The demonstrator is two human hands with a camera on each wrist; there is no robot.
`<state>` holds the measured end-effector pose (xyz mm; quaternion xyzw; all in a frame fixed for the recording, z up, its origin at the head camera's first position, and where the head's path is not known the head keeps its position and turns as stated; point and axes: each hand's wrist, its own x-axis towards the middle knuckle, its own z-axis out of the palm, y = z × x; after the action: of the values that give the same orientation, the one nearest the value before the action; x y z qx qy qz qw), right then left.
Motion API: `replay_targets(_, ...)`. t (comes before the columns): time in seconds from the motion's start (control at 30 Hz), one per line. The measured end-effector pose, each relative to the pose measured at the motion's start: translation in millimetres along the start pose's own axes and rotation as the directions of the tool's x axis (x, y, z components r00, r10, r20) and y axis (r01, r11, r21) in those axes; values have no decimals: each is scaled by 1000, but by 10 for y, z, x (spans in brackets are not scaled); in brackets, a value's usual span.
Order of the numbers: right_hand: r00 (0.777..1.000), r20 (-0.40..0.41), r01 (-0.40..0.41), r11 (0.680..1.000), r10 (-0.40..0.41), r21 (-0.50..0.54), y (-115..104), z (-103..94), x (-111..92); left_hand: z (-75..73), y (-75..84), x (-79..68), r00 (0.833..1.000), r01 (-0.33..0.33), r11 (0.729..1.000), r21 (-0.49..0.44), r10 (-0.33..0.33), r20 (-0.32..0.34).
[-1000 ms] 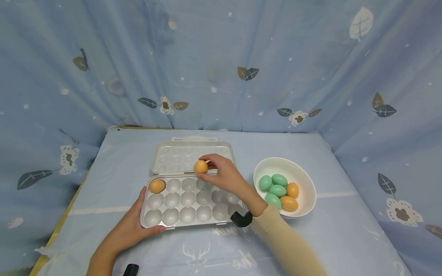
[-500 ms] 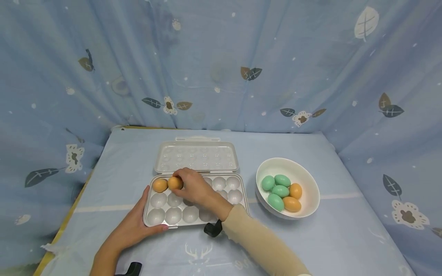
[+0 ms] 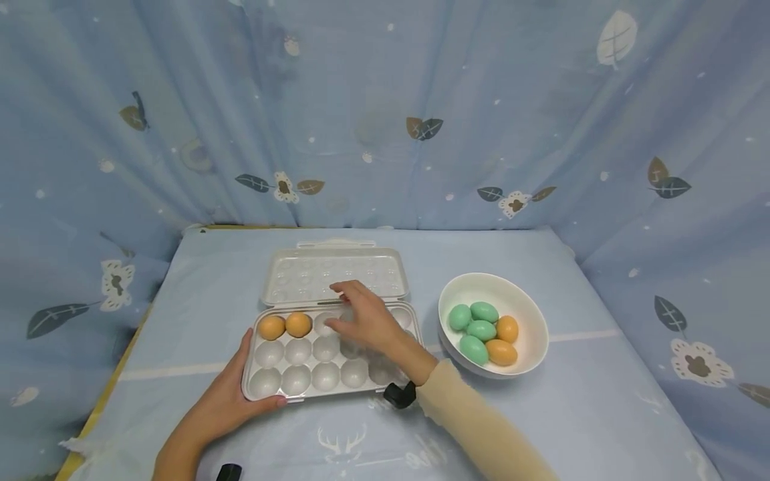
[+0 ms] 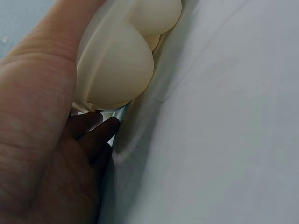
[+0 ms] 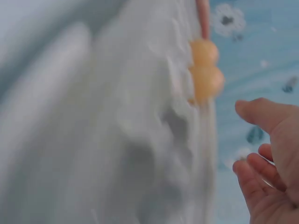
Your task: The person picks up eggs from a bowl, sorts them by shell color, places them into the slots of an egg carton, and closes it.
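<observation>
A white plastic egg tray [image 3: 325, 347] lies with its lid folded back, and two orange eggs [image 3: 299, 325] sit side by side in the left end of its far row. My left hand [image 3: 219, 394] grips the tray's near left corner, thumb along the front edge and fingers at the left side. In the left wrist view, those fingers [image 4: 96, 135] bend beside the rounded underside of the cups. Above the tray's far row, to the right of the eggs, my right hand [image 3: 373, 324] holds nothing; its thumb and fingers are spread apart in the right wrist view.
To the right of the tray stands a white bowl [image 3: 532, 334] with several green eggs [image 3: 481, 330] and two orange eggs [image 3: 502, 352]. The raised transparent lid [image 3: 337, 270] lies behind the tray. A patterned blue curtain [image 3: 361, 100] closes off the back and sides.
My right hand has carried an orange egg leftward into the far row beside the first one, let it go, and drawn back to the right. The left hand has stayed at the tray's corner.
</observation>
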<state>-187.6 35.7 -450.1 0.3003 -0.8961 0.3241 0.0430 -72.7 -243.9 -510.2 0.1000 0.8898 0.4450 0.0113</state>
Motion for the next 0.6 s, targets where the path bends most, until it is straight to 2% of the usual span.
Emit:
replay_targets(0.17, 994, -110, 3, 1000, -1, 15, 196, -380, -140, 0, -24, -9, 1000, -21, 1000, -10, 21, -7)
replay_targets(0.37, 976, -207, -72, 997, 67, -17, 430, -837, -393, -2, -27, 2, 999, -32, 999, -15, 32, -7)
replay_targets(0.5, 955, -257, -168, 984, 149, -52, 617, -1110, -629, 1, -20, 8, 1000, -31, 999, -29, 32, 2)
replay_targets(0.6, 931, -272, -273, 960, 245, -69, 752, -1301, -836, 1, -11, 7, 1000, -28, 999, -42, 28, 8)
